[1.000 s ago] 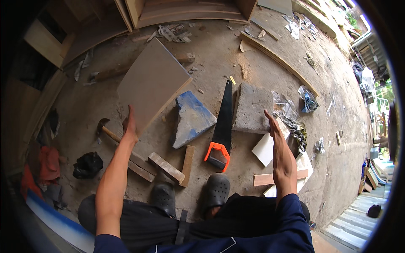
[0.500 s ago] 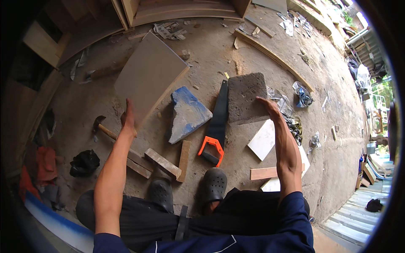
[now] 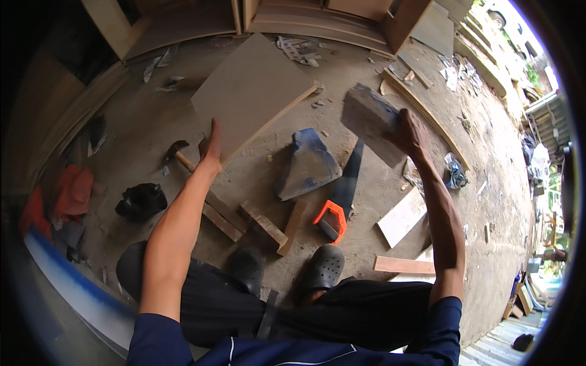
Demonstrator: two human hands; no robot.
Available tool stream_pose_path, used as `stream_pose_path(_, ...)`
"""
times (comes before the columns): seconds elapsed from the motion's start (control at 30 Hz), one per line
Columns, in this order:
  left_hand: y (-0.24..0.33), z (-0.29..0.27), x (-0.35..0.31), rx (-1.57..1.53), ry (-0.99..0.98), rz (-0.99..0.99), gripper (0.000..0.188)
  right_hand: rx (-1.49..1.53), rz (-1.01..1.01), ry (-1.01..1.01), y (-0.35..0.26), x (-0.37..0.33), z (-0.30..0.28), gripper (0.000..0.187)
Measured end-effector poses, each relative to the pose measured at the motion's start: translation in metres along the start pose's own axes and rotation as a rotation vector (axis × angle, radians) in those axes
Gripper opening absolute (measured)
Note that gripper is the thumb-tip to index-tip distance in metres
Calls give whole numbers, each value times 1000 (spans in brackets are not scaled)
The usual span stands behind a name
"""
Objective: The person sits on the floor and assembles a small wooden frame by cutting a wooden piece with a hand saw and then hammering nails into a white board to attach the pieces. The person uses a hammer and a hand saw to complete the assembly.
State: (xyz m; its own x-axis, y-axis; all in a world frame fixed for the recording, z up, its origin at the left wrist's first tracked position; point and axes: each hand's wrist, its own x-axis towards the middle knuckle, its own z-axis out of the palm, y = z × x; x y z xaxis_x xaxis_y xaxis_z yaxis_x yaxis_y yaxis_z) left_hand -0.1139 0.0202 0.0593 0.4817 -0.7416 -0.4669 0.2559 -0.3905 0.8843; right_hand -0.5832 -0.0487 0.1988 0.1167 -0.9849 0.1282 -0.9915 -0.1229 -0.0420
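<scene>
While right hand grips block, print on paper illegible.

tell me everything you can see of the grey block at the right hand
The grey block is a thick, roughly rectangular slab that looks like concrete, with a broad face and a darker, bluish-grey patch along its upper side. It sits tilted, the right hand grasping it at its right end. In the picture, its lower edge comes close to the far end of the saw blade. Blur hides the finer texture, and whether any edge touches the ground cannot be told.
</scene>
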Motion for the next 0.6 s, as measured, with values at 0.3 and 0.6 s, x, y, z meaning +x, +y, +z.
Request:
stream_pose_path(0.3,119,-59,-30,76,115,107,101,149,-711,62,-215,41,71,81)
stream_pose_path(0.6,100,-142,-62,195,196,115,95,216,-811,-153,-306,45,154,89)
